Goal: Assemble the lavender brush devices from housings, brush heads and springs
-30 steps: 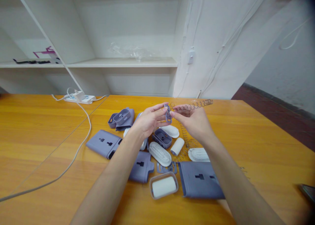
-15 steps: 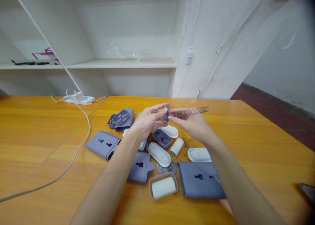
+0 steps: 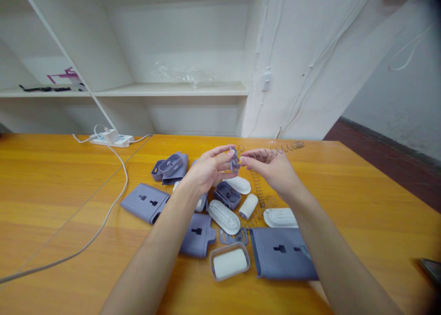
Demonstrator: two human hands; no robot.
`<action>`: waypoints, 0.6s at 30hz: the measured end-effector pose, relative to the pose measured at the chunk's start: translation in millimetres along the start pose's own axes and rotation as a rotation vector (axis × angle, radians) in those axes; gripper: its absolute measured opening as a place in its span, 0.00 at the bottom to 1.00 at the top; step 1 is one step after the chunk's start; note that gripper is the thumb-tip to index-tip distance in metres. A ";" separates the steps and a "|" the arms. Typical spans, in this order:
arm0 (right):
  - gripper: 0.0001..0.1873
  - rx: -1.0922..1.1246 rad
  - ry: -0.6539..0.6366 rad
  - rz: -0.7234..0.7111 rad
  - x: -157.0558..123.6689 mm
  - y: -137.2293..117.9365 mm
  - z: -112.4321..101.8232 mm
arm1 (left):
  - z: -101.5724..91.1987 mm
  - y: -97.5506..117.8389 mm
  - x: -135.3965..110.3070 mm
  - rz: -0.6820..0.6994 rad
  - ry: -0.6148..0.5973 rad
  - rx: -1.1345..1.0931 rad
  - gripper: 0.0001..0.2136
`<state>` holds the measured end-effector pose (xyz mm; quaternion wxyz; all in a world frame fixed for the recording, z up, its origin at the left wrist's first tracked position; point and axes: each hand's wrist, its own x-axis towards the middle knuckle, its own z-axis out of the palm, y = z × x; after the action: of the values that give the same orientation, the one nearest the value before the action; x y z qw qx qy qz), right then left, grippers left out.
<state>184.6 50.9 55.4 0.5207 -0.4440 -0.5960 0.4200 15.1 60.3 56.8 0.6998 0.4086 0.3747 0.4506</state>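
Both my hands are raised above the wooden table. My left hand pinches a small purple plastic ring piece between thumb and fingers. My right hand pinches one end of a long thin metal spring, and that end meets the purple piece. The spring sticks out to the right past my fingers. Below my hands lie purple housings, white brush heads and a white roller.
A clear tray holding a white block sits near the front. More springs lie on the table. A white power strip with a cable lies at the left. White shelves stand behind. A dark object lies at the right edge.
The free end of the spring swung down and then up again, while my hands stayed close together on the purple piece.
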 end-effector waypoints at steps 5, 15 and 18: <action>0.10 -0.012 0.018 0.000 -0.4 -3.7 -1.6 | -0.6 -0.8 1.1 -0.020 0.041 -0.020 0.13; 0.10 -0.008 0.078 0.000 2.3 3.3 -1.5 | -3.1 -3.5 2.9 -0.037 -0.018 -0.035 0.12; 0.10 -0.009 0.075 -0.022 2.9 5.4 -0.4 | -3.1 -4.1 3.6 -0.038 -0.026 -0.032 0.13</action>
<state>185.3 55.1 50.9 0.5453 -0.4553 -0.5827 0.3947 14.8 63.4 51.4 0.7193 0.3960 0.3661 0.4379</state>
